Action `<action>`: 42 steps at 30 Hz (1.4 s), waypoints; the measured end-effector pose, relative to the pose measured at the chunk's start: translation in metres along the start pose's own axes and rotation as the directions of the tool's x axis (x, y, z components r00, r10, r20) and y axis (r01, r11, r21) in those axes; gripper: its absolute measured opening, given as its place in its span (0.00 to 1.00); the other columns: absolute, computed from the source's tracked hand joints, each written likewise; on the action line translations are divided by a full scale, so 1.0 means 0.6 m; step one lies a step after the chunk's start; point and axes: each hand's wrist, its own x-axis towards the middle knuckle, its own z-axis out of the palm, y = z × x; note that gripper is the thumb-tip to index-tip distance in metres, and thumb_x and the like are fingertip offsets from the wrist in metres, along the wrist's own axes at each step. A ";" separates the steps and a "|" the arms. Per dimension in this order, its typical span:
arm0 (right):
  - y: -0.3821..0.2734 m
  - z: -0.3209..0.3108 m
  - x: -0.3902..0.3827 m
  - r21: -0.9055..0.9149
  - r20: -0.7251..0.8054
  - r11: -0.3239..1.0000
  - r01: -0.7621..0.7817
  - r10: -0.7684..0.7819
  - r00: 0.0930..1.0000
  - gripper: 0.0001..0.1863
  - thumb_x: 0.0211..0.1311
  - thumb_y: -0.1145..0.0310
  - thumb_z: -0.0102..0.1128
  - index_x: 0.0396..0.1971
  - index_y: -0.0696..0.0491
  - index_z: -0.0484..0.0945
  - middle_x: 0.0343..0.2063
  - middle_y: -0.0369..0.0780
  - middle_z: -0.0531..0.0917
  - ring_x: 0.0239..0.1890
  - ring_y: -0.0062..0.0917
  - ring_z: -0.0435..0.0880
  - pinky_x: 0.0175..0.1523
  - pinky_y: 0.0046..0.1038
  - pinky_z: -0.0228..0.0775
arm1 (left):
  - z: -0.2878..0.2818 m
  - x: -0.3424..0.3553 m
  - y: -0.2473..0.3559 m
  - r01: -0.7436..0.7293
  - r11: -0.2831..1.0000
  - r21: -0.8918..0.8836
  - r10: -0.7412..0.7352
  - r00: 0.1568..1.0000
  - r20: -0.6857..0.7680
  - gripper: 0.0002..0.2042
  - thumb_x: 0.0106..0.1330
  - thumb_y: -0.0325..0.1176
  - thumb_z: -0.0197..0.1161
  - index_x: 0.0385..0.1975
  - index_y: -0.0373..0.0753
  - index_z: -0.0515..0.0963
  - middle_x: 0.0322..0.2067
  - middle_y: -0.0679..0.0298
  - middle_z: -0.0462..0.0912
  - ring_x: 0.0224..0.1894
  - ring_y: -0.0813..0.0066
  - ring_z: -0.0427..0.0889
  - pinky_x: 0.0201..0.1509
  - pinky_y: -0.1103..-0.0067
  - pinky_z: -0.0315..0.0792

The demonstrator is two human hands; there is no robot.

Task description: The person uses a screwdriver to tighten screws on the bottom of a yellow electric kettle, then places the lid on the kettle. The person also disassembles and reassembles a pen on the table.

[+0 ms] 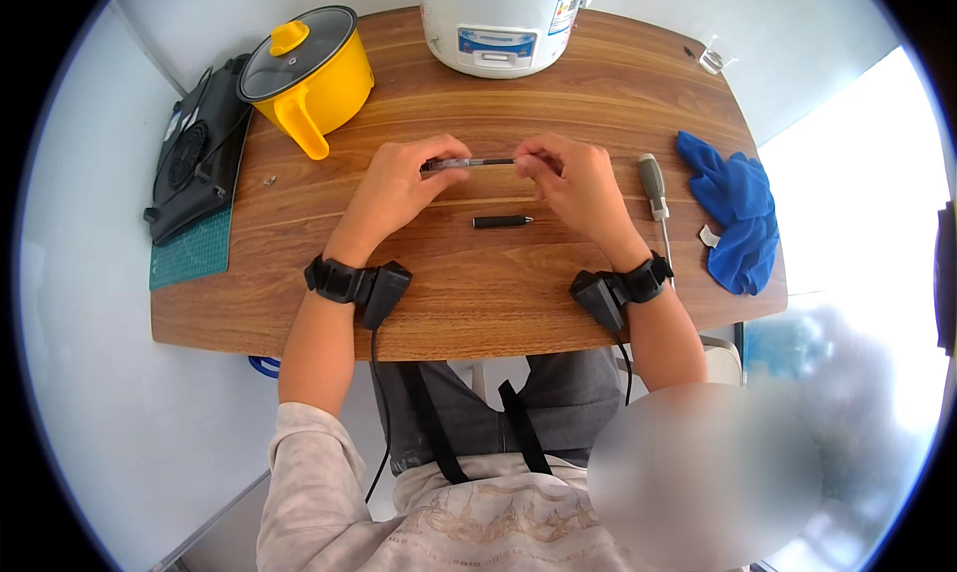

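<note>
L hand (401,181) fingers gripping L end of clear/dk pen piece (482,161), R hand (576,183) fingers pinching R end; middle bare btwn, over worktop (454,308). Blk barrel (501,222) nearer torso, untouched.

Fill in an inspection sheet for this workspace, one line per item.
Surface: brown wood-grain table
Things in use: slim pen-like piece between both hands; short black tube lying on the table, nearer the body
Clutter: yellow pot, white rice cooker, grey-handled screwdriver, blue cloth, green mat partly under a black device
Hands: left hand and right hand pinch opposite ends of the piece
Cables: black cords from both wrist devices
Surroundings: pale wall at left
</note>
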 end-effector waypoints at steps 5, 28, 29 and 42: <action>-0.008 0.000 -0.001 0.098 0.038 0.992 -0.080 0.077 0.996 0.08 0.67 0.70 0.64 0.39 0.61 0.83 0.26 0.38 0.85 0.22 0.17 0.80 0.31 0.22 0.74 | 0.014 -0.001 -0.009 -0.113 0.992 0.050 0.114 0.994 -0.008 0.12 0.67 0.29 0.66 0.50 0.40 0.80 0.40 0.60 0.87 0.41 0.65 0.86 0.46 0.77 0.77; -0.006 -0.028 -0.002 -0.056 0.114 0.998 0.018 -0.011 0.993 0.10 0.63 0.67 0.64 0.40 0.56 0.83 0.28 0.42 0.85 0.29 0.35 0.82 0.38 0.34 0.75 | 0.008 0.001 -0.021 -0.058 0.996 0.073 0.066 0.992 -0.110 0.09 0.69 0.29 0.61 0.47 0.38 0.79 0.40 0.56 0.86 0.43 0.61 0.85 0.46 0.73 0.77; -0.010 -0.032 0.001 0.009 0.033 1.000 -0.015 0.015 0.999 0.10 0.64 0.67 0.64 0.39 0.57 0.83 0.26 0.42 0.85 0.27 0.32 0.82 0.36 0.32 0.74 | 0.007 0.001 -0.022 -0.052 0.995 0.085 0.060 0.993 -0.102 0.09 0.69 0.29 0.61 0.46 0.38 0.79 0.40 0.56 0.86 0.43 0.60 0.85 0.46 0.73 0.77; 0.007 -0.034 0.007 -0.013 -0.125 0.994 -0.112 0.110 0.986 0.12 0.60 0.68 0.63 0.38 0.60 0.85 0.29 0.44 0.86 0.29 0.26 0.82 0.38 0.28 0.73 | 0.004 0.002 -0.022 -0.088 0.990 0.114 0.098 0.991 -0.088 0.08 0.69 0.33 0.64 0.42 0.36 0.81 0.38 0.57 0.84 0.41 0.59 0.81 0.42 0.72 0.75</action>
